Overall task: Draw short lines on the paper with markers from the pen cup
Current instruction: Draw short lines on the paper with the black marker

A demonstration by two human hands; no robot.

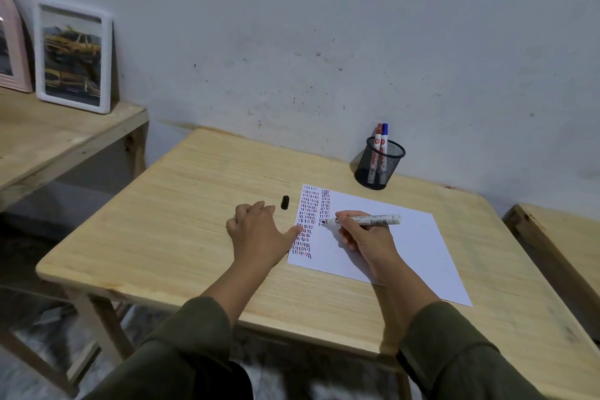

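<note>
On the paper [406, 237] | right hand [360, 234] grips marker [367, 220] | left hand [256, 230] open, flat | keep strokes short, aligned.

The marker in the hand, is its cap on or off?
Off. The marker in the right hand shows its bare dark tip at the paper, and a black cap lies on the table.

A white picture frame [74, 57] leans on the side table [48, 136].
</note>
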